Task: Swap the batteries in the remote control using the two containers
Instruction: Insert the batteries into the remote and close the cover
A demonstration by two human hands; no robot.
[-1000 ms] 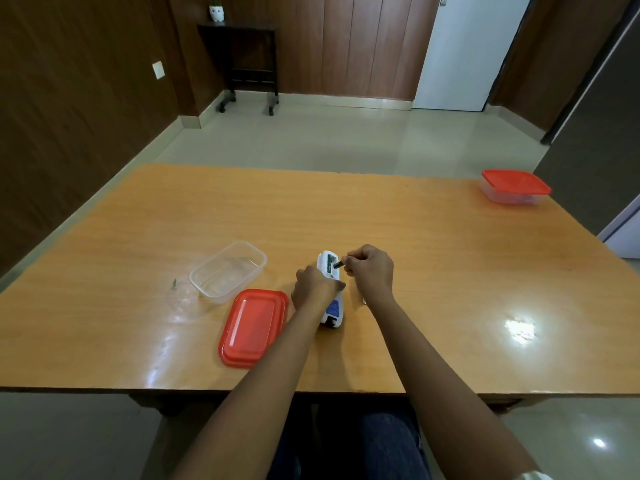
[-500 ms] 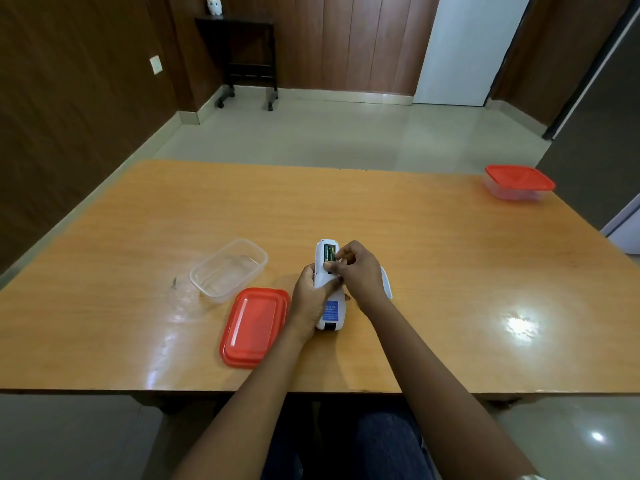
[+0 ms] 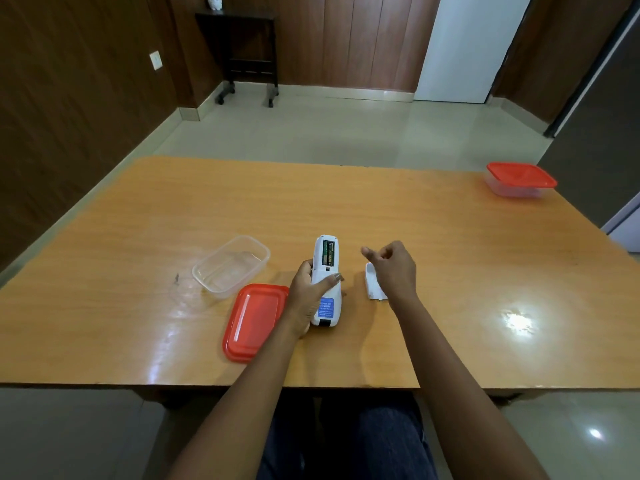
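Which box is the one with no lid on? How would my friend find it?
Look at the big wooden table, at the side near the person. Left of the white remote in the left hand sits a clear box. It is open, its red lid lying beside it; the far box is covered.

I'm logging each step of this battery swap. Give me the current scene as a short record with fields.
remote: back up, held on the table by the left hand
battery bay: open, batteries seated inside
battery cover: off, lying beside the remote, under the right hand
right hand: holds nothing, fingers loosely curled
near container: open, looks empty
its red lid: flat on table
far container: lid on, far right corner
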